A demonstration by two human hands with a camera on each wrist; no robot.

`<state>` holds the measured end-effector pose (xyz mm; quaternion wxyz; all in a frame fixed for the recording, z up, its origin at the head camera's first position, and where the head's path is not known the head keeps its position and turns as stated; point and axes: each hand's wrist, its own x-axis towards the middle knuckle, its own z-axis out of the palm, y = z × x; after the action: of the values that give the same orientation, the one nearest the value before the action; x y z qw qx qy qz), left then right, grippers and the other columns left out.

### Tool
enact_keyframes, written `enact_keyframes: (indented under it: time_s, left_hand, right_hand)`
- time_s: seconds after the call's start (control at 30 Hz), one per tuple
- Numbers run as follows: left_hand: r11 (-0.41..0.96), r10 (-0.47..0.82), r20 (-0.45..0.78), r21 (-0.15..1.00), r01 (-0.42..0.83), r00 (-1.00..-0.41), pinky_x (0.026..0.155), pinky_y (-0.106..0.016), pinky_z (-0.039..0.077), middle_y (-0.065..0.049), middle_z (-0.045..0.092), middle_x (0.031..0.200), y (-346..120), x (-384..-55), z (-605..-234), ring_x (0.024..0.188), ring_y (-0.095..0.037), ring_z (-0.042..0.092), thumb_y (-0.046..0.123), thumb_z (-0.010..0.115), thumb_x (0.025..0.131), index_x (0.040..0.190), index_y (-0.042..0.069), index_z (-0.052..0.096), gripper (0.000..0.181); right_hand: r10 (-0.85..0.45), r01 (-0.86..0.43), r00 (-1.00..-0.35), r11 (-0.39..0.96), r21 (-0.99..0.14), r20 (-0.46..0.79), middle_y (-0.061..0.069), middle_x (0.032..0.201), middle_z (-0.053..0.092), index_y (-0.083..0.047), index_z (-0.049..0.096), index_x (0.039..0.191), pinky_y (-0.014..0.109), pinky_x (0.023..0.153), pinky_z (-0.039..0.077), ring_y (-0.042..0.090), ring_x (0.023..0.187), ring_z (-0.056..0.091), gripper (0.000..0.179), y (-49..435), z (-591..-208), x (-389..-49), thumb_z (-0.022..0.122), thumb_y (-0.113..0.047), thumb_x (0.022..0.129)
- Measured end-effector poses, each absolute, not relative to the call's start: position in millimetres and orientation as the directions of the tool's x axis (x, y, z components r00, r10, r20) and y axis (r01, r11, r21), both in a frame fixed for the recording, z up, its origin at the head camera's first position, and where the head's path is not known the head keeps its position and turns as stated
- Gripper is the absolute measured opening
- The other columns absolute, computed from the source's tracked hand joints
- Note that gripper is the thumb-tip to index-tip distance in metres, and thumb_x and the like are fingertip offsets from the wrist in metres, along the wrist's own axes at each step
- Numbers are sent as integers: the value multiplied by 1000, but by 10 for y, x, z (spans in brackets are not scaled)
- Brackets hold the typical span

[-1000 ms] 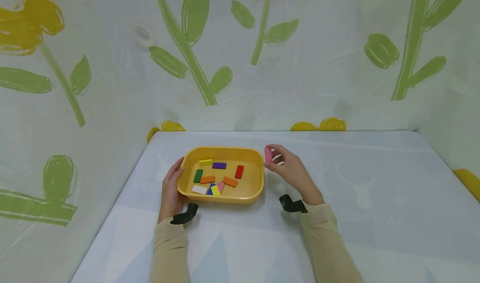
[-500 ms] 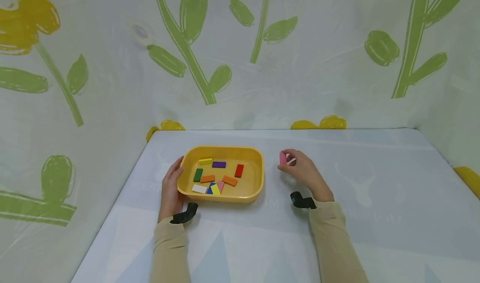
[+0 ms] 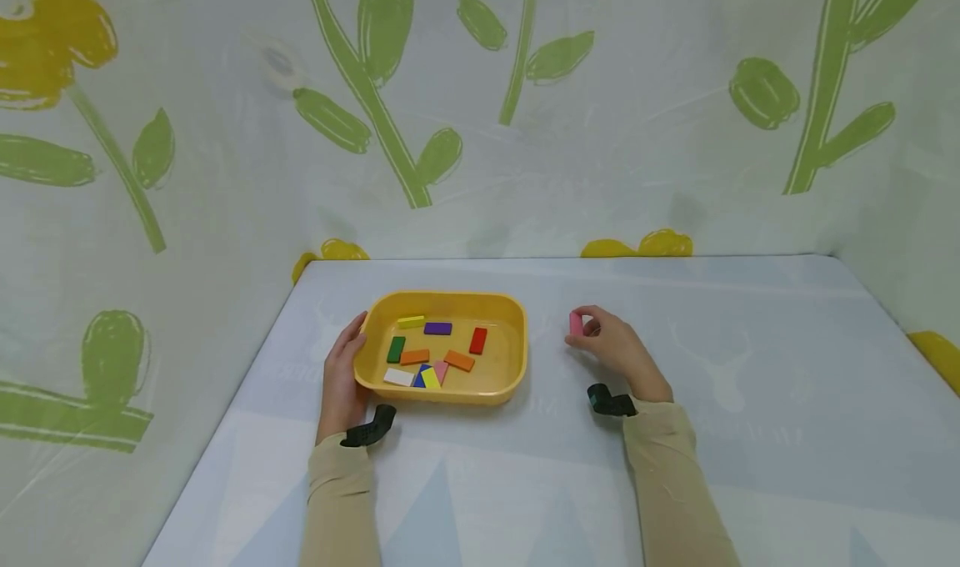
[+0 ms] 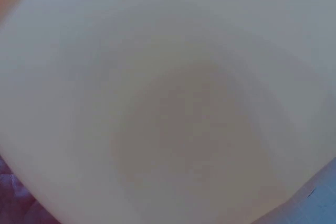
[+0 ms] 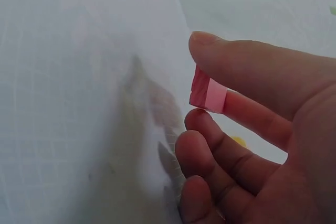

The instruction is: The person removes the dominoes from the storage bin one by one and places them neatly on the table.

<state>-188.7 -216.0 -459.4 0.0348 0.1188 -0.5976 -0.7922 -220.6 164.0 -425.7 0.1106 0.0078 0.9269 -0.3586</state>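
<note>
In the head view a yellow plastic tray (image 3: 495,373) sits on the table, left of centre. My left hand (image 3: 341,383) holds it by its left side, fingers along the outer wall and thumb at the rim. To the right of the tray, above the table, my right hand (image 3: 618,346) pinches a pink block (image 3: 576,323) upright between thumb and fingertips. The right wrist view shows this small pink block (image 5: 215,97) between thumb and index finger, with the other fingers curled below. A blurred pale surface fills most of the left wrist view.
Several flat blocks lie in the tray, among them a red block (image 3: 478,341), a purple block (image 3: 438,328), a green block (image 3: 396,349) and a white block (image 3: 399,377). Flower-printed sheeting (image 3: 637,150) rises behind the pale table (image 3: 495,484) and at both sides.
My right hand has moved right, away from the tray's right rim, with the pink block still pinched. The left hand and the tray have stayed in place.
</note>
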Motion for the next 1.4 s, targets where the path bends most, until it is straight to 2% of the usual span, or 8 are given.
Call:
enact_keyframes:
  time_s: [0.27,0.47,0.97,1.13,1.4]
  left_hand:
    - [-272,-181,-155,957,-102,-971,96,-26,36,12,33,138,-2108,-1877,-4652,124,-12,35,39,49,89,130,31,45,42]
    - [-256,-204,-133,964,-79,-970,96,-27,36,10,32,139,-2192,-1861,-4611,124,-14,34,39,48,90,130,32,45,41]
    - [-264,-182,-154,959,-103,-971,96,-27,36,10,31,140,-2210,-1878,-4598,125,-14,33,40,49,89,132,31,43,44]
    - [-253,-191,-147,963,-96,-971,96,-26,36,10,31,140,-2254,-1865,-4586,125,-15,33,40,49,89,132,31,43,44]
    - [-238,-186,-155,965,-108,-970,95,-25,37,13,32,138,-2195,-1891,-4615,124,-11,34,42,49,88,130,34,44,42]
  right_hand:
    - [-35,111,-972,805,-583,-234,7,86,49,-10,46,124,29,62,39,22,78,45,52,1726,-4272,-2147,65,-28,80]
    - [-79,69,-975,786,-615,-209,8,89,51,-10,48,123,32,65,40,22,81,46,50,1712,-4298,-2149,65,-28,79]
    - [-46,59,-983,833,-550,-175,7,84,51,-10,48,123,32,65,40,22,77,47,52,1685,-4309,-2155,65,-28,78]
    - [-68,35,-984,829,-559,-162,5,82,51,-10,48,125,30,63,38,20,74,46,55,1643,-4318,-2170,66,-30,77]
    - [-78,14,-986,839,-544,-147,4,82,50,-11,51,123,30,62,37,19,74,45,50,1722,-4311,-2151,66,-27,78]
